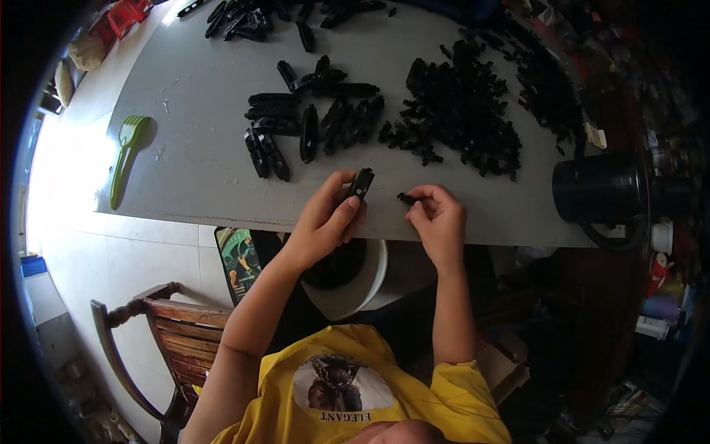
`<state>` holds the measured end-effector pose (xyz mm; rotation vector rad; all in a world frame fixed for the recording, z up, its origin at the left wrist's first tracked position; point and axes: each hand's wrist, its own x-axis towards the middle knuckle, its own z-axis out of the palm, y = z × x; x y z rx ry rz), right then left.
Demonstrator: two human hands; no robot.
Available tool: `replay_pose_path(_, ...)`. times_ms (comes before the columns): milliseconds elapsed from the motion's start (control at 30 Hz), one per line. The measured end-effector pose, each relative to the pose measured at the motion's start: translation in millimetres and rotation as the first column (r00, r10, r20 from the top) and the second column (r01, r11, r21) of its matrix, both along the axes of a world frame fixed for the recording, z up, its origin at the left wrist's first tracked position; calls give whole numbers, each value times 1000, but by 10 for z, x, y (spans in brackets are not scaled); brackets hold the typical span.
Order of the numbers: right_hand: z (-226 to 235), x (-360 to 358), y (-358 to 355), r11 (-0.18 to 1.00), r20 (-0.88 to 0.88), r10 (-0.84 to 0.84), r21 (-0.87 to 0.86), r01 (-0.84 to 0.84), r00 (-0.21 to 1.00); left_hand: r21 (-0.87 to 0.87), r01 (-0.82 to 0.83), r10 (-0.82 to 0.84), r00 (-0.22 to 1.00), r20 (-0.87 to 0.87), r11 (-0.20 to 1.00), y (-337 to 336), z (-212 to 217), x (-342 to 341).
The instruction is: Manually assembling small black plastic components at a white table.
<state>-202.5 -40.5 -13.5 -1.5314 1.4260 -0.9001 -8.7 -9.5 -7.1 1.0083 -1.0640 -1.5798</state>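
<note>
My left hand (329, 214) is closed around a long black plastic part (361, 183), whose far end sticks up past my thumb and fingers. A short way to the right, my right hand (438, 214) pinches a small dark piece (407, 198) between thumb and fingertips. The two held pieces are apart. Beyond my left hand lies a loose group of similar long black parts (308, 133). Past my right hand spreads a heap of small black pieces (466, 103), too tangled to tell one from another.
The grey table (200, 170) carries a green fork-shaped utensil (126, 159) at left and more black parts (248, 18) at the far edge. A black mug-like container (597, 189) stands at right. Under the edge is a white-rimmed bucket (383, 270); a wooden chair (181, 333) stands lower left.
</note>
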Motion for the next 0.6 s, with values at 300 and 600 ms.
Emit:
replay_pose_path(300, 97, 52, -7, 866, -507, -75, -460, -197, 859, -23, -8, 8, 1000, -13, 1000, 9, -65, 12)
replay_pose_path(600, 156, 476, 275, 947, 617, -77, 292, -137, 783, -299, 68, 14, 965, 262, 952, 33, -53, 38)
